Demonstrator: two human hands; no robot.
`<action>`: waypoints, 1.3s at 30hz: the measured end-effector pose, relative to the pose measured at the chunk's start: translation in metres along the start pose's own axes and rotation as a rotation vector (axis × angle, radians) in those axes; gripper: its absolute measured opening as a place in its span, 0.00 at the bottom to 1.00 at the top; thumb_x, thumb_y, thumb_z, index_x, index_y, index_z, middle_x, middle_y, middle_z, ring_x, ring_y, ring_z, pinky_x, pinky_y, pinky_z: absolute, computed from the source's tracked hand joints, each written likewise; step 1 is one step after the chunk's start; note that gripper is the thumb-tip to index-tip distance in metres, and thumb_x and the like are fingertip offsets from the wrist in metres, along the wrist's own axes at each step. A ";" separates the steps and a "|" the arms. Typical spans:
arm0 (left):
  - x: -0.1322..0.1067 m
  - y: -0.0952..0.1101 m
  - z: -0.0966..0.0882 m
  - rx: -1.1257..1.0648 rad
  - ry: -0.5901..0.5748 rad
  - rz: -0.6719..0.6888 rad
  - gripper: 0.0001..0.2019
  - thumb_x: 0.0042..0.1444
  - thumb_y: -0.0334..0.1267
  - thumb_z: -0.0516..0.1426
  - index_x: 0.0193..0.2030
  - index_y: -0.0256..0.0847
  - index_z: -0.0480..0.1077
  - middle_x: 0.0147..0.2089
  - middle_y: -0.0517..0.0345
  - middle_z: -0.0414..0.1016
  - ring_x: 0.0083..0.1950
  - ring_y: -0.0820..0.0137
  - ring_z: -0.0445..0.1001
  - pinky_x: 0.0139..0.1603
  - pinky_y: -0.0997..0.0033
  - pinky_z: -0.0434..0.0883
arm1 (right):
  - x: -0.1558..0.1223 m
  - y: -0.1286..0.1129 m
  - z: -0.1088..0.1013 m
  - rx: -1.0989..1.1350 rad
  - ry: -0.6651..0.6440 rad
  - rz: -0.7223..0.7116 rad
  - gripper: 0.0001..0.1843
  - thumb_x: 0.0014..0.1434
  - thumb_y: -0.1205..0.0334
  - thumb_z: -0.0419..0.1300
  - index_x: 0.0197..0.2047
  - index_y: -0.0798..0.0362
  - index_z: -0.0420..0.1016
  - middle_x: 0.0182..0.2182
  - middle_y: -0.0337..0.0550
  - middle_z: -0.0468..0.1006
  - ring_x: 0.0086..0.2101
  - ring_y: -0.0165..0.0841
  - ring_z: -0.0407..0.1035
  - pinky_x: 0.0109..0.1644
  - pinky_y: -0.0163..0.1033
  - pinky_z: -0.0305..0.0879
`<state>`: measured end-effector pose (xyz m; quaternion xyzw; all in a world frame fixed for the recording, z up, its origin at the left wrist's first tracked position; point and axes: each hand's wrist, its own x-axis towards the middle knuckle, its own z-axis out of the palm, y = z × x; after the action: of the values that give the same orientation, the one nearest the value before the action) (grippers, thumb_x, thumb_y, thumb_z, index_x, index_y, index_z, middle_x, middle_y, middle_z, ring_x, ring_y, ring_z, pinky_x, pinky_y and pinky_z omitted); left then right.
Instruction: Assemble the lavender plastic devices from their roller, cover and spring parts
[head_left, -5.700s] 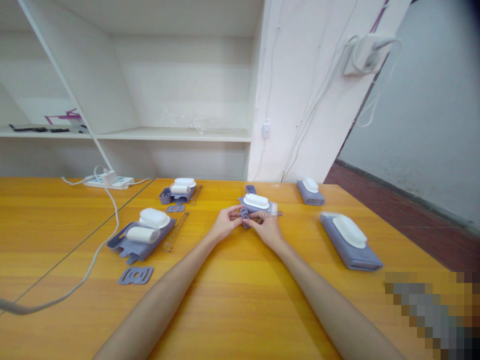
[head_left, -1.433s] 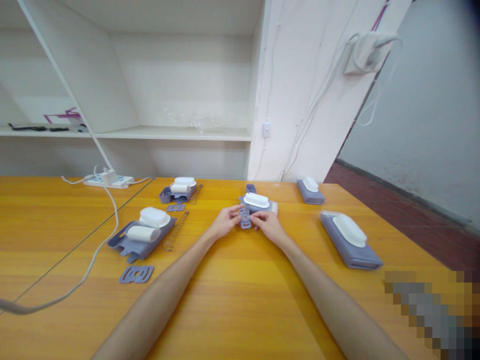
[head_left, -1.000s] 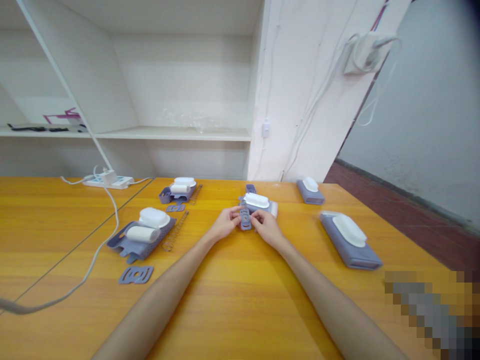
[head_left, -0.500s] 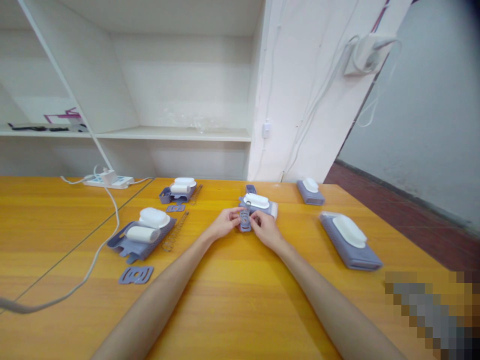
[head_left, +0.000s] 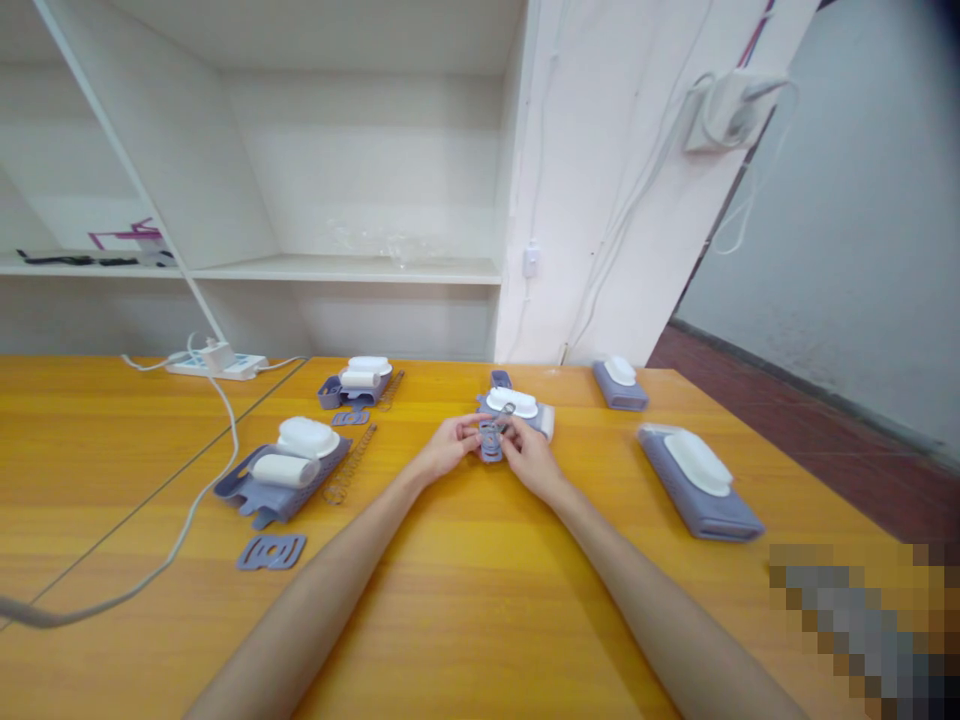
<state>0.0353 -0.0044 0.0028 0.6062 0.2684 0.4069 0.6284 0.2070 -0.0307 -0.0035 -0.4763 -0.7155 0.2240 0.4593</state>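
Both of my hands meet at the middle of the yellow wooden table (head_left: 465, 590). My left hand (head_left: 448, 448) pinches a small flat purple slotted plate (head_left: 490, 441) by its left edge. My right hand (head_left: 529, 455) grips the plate's right side, and a coiled metal spring (head_left: 506, 413) sticks up above the fingers. Just behind the hands lies a purple tray with a white oval piece (head_left: 512, 402) on it.
To the left lie two purple trays with white parts (head_left: 286, 468) (head_left: 358, 382), loose springs (head_left: 349, 464) and another purple plate (head_left: 271, 551). Two closed purple units (head_left: 700, 482) (head_left: 619, 384) sit on the right. A power strip (head_left: 217, 362) and white cable (head_left: 180, 520) are far left.
The long spring that stuck out sideways to the right 5.7 s ago is now bunched between my hands at the plate, its end poking upward. The hands have stayed in the same spot.
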 end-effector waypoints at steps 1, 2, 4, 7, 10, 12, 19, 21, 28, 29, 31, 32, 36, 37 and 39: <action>0.000 -0.001 0.000 0.001 0.005 0.008 0.30 0.47 0.42 0.62 0.56 0.32 0.62 0.35 0.48 0.76 0.32 0.70 0.74 0.37 0.71 0.69 | 0.000 0.000 0.000 0.033 0.000 -0.001 0.16 0.56 0.63 0.51 0.48 0.52 0.69 0.28 0.39 0.74 0.27 0.30 0.67 0.32 0.34 0.63; 0.001 -0.002 0.001 0.001 0.009 0.017 0.30 0.47 0.41 0.62 0.56 0.32 0.62 0.35 0.49 0.76 0.33 0.69 0.74 0.38 0.70 0.69 | 0.000 0.000 0.000 0.059 -0.002 0.000 0.18 0.56 0.64 0.51 0.50 0.52 0.69 0.28 0.39 0.75 0.27 0.30 0.67 0.32 0.34 0.64; 0.001 -0.002 0.001 -0.005 0.014 0.027 0.30 0.48 0.41 0.62 0.57 0.32 0.62 0.34 0.49 0.76 0.35 0.68 0.74 0.40 0.69 0.68 | 0.000 0.000 -0.001 0.075 -0.012 0.012 0.19 0.55 0.63 0.51 0.50 0.52 0.71 0.28 0.40 0.75 0.26 0.30 0.66 0.31 0.35 0.64; 0.001 -0.001 0.001 -0.014 0.040 0.026 0.30 0.48 0.42 0.62 0.56 0.31 0.62 0.33 0.50 0.76 0.33 0.69 0.74 0.40 0.69 0.68 | -0.001 -0.001 -0.001 0.034 -0.022 0.020 0.17 0.55 0.63 0.52 0.46 0.54 0.74 0.27 0.41 0.75 0.24 0.29 0.65 0.29 0.34 0.63; 0.001 0.001 0.001 -0.004 0.064 0.021 0.30 0.48 0.42 0.62 0.56 0.31 0.62 0.32 0.52 0.76 0.31 0.71 0.73 0.38 0.71 0.68 | -0.003 -0.005 0.000 -0.030 -0.024 -0.018 0.16 0.55 0.62 0.53 0.45 0.54 0.74 0.26 0.40 0.75 0.22 0.28 0.63 0.27 0.33 0.61; 0.000 0.002 0.001 0.002 0.072 0.023 0.29 0.47 0.42 0.62 0.55 0.31 0.64 0.32 0.52 0.76 0.31 0.72 0.73 0.37 0.72 0.68 | -0.004 -0.009 0.000 -0.075 -0.017 -0.038 0.18 0.54 0.58 0.56 0.47 0.54 0.73 0.28 0.40 0.76 0.22 0.27 0.63 0.27 0.33 0.60; -0.002 0.008 0.006 0.003 0.106 0.003 0.24 0.49 0.43 0.60 0.51 0.31 0.67 0.33 0.51 0.76 0.28 0.71 0.74 0.36 0.70 0.70 | -0.004 -0.009 0.001 -0.134 0.050 -0.055 0.18 0.58 0.52 0.54 0.46 0.53 0.74 0.37 0.44 0.77 0.28 0.30 0.68 0.34 0.36 0.64; -0.003 0.009 0.007 0.020 0.117 0.010 0.23 0.48 0.43 0.60 0.49 0.31 0.67 0.33 0.51 0.77 0.28 0.71 0.74 0.36 0.70 0.70 | -0.004 -0.008 0.001 -0.140 0.058 -0.060 0.18 0.58 0.52 0.54 0.46 0.53 0.74 0.37 0.44 0.77 0.28 0.30 0.68 0.34 0.36 0.65; -0.003 0.005 0.007 0.019 0.187 0.056 0.17 0.47 0.38 0.61 0.43 0.34 0.66 0.31 0.53 0.77 0.32 0.71 0.75 0.39 0.72 0.70 | -0.005 -0.011 0.000 -0.201 0.057 -0.090 0.17 0.59 0.52 0.53 0.45 0.52 0.73 0.34 0.42 0.76 0.27 0.29 0.68 0.34 0.36 0.66; -0.002 0.005 0.007 0.002 0.217 0.056 0.17 0.46 0.37 0.61 0.42 0.34 0.66 0.31 0.54 0.77 0.31 0.72 0.75 0.38 0.72 0.70 | -0.006 -0.013 -0.001 -0.224 0.073 -0.107 0.16 0.59 0.53 0.52 0.46 0.52 0.73 0.34 0.43 0.76 0.28 0.30 0.68 0.35 0.36 0.66; 0.001 0.003 0.006 -0.027 0.298 0.052 0.17 0.45 0.37 0.61 0.42 0.35 0.65 0.31 0.54 0.77 0.30 0.72 0.75 0.35 0.72 0.71 | -0.008 -0.016 -0.003 -0.295 0.134 -0.157 0.15 0.60 0.57 0.51 0.48 0.52 0.71 0.37 0.45 0.75 0.33 0.31 0.69 0.39 0.37 0.66; 0.002 0.002 0.005 -0.031 0.342 0.053 0.17 0.45 0.37 0.61 0.42 0.35 0.65 0.31 0.54 0.76 0.29 0.72 0.74 0.34 0.73 0.71 | -0.009 -0.019 -0.004 -0.347 0.172 -0.192 0.15 0.60 0.59 0.51 0.48 0.52 0.71 0.40 0.47 0.73 0.37 0.33 0.69 0.42 0.38 0.66; 0.004 -0.001 0.002 0.015 0.477 0.084 0.16 0.44 0.34 0.58 0.42 0.34 0.66 0.27 0.58 0.74 0.25 0.75 0.71 0.26 0.77 0.68 | -0.011 -0.027 -0.009 -0.628 0.298 -0.376 0.16 0.55 0.67 0.54 0.47 0.48 0.73 0.56 0.51 0.61 0.56 0.42 0.56 0.57 0.48 0.55; 0.004 -0.002 0.002 0.030 0.495 0.093 0.15 0.44 0.33 0.58 0.41 0.34 0.67 0.27 0.59 0.73 0.24 0.76 0.70 0.26 0.78 0.68 | -0.011 -0.028 -0.010 -0.699 0.308 -0.419 0.16 0.54 0.68 0.55 0.46 0.47 0.74 0.59 0.50 0.58 0.59 0.43 0.51 0.59 0.51 0.50; 0.004 -0.002 0.002 0.058 0.492 0.102 0.15 0.43 0.32 0.57 0.40 0.34 0.68 0.27 0.59 0.73 0.24 0.76 0.69 0.25 0.78 0.67 | -0.010 -0.031 -0.010 -0.828 0.288 -0.489 0.16 0.54 0.70 0.56 0.44 0.47 0.74 0.63 0.46 0.52 0.62 0.43 0.44 0.62 0.54 0.41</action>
<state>0.0389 -0.0022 0.0012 0.5196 0.3939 0.5653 0.5053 0.2021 -0.0540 0.0201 -0.4631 -0.7644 -0.2607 0.3649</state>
